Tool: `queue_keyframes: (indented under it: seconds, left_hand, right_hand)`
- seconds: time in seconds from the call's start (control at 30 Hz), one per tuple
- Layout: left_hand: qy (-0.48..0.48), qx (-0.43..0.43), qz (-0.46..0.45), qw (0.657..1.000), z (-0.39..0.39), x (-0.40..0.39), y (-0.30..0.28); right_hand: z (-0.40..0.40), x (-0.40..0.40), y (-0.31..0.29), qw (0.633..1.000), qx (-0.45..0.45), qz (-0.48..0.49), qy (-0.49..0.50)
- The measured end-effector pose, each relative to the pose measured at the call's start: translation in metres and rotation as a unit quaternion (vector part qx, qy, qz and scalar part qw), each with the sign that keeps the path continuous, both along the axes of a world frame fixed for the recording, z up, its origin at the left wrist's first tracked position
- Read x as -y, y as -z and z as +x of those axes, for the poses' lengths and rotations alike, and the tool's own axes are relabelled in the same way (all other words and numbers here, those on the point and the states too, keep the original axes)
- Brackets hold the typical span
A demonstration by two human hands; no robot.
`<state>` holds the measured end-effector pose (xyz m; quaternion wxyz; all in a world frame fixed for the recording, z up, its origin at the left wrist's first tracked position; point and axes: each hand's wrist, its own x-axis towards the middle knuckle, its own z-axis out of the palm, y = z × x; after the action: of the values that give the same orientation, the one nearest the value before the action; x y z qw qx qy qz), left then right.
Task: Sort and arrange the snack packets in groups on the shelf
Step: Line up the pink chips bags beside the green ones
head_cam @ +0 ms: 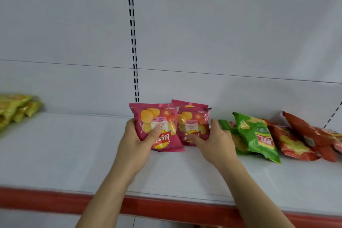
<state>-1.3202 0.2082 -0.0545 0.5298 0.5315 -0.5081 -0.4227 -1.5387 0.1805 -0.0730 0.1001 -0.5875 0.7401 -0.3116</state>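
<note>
Two pink chip packets stand upside down in the middle of the white shelf (74,153). My left hand (137,139) grips the nearer pink packet (157,126), thumb across its front. My right hand (215,140) holds the second pink packet (194,122) just behind and to the right; another pink packet peeks out behind it. To the right lie green packets (257,135) and red packets (299,139), overlapping. A pile of yellow-green packets (14,109) sits at the far left.
The shelf has a red front edge (55,200) and a white back panel with a slotted upright (134,42). Bare shelf surface lies between the yellow-green pile and the pink packets.
</note>
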Motion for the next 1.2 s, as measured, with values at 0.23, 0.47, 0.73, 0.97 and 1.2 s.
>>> queue_keyframes:
  seconds: [0.23,0.47,0.73,0.97,1.2]
  left_hand:
    - [-0.028,0.008,0.010,1.000,0.018,0.015,-0.004]
    - [0.093,-0.107,0.037,0.989,0.002,0.010,-0.017]
    - [0.154,-0.118,0.035,0.980,0.029,0.017,-0.018]
    - [0.185,-0.079,0.018,0.979,0.040,0.026,-0.018]
    - [0.145,-0.134,0.026,0.980,0.051,0.040,-0.009]
  right_hand:
    - [-0.007,-0.032,-0.022,0.972,0.209,-0.091,-0.047]
    - [0.036,-0.053,-0.033,0.939,0.286,-0.054,-0.183]
    - [0.058,-0.051,-0.033,0.936,0.291,-0.036,-0.193]
    - [0.077,-0.048,-0.034,0.951,0.240,-0.035,-0.190]
    - [0.053,-0.025,-0.039,0.990,0.132,-0.055,-0.012]
